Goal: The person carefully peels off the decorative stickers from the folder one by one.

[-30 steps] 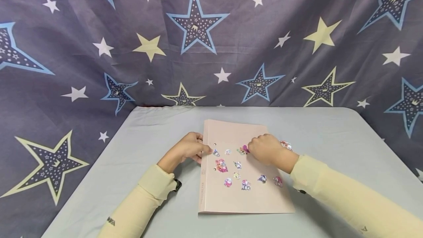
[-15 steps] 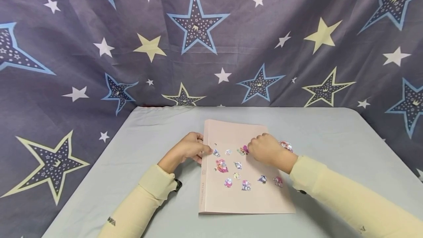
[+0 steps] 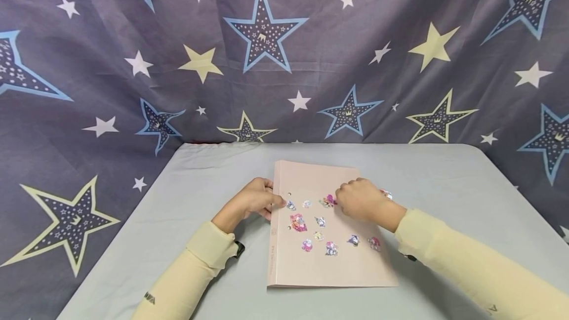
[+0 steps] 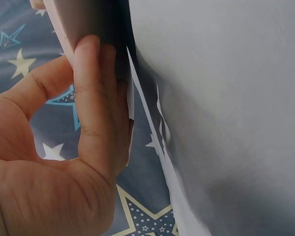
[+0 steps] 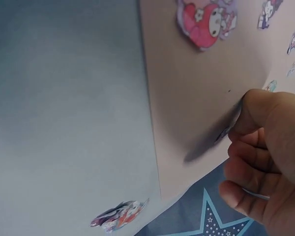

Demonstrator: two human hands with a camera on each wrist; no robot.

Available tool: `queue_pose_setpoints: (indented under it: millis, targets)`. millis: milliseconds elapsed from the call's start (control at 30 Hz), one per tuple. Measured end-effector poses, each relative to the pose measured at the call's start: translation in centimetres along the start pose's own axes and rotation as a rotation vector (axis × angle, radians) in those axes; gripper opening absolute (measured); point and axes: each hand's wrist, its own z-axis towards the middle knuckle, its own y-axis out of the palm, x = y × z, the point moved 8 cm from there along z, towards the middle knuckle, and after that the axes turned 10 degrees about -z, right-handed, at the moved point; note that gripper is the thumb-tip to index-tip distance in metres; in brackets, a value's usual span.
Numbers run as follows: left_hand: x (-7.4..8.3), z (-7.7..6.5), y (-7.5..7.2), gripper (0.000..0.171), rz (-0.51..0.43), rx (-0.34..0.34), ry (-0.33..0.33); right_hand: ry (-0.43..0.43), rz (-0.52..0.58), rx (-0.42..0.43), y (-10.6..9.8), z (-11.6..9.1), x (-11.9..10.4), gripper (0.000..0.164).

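The pink folder point(image 3: 335, 270) lies on the grey-covered counter point(image 3: 213, 162), at about five o'clock from the middle of the head view, its spine along the nine o'clock side. The left hand point(image 3: 255, 196) grips that spine at the folder's ten o'clock: the thumb lies over the cover and the fingers reach round beneath, so the folder is pinched between them. In the left wrist view those fingers point(image 4: 91, 103) lie fairly straight against it.

The right hand point(image 3: 361, 200) rests at the folder's two o'clock, narrow, with its fingers curled in. In the right wrist view, a small shadowed sticker point(image 5: 223, 133) shows at the tip of the foremost digit; I cannot tell whether it is pinched or lies flat on the cover. A magenta sticker point(image 3: 329, 200) sits right beside the right hand, at its nine o'clock.

Other stickers dot the cover: a blue-and-white one point(image 3: 291, 205) just beside the left thumb, a larger pink-red one point(image 3: 298, 222) at nine o'clock, a silvery one point(image 3: 331, 249) at six and a pink one point(image 3: 374, 244) at four. Loose cutouts point(image 5: 119, 216) lie on the counter past the folder's two o'clock edge. A star-patterned curtain point(image 3: 284, 83) hangs at twelve o'clock.
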Motion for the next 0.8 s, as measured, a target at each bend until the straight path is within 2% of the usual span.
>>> queue_pose_setpoints:
  millis: [333,800]
  targets:
    - [0.02,-0.03,0.04,0.037,-0.007,-0.01,-0.005,-0.019,0.024,0.06,-0.37,-0.5,0.32,0.014]
    - [-0.03,-0.06,-0.03,0.036,-0.002,-0.006,-0.001,-0.016,0.043,0.086,-0.63,-0.78,0.76,0.019]
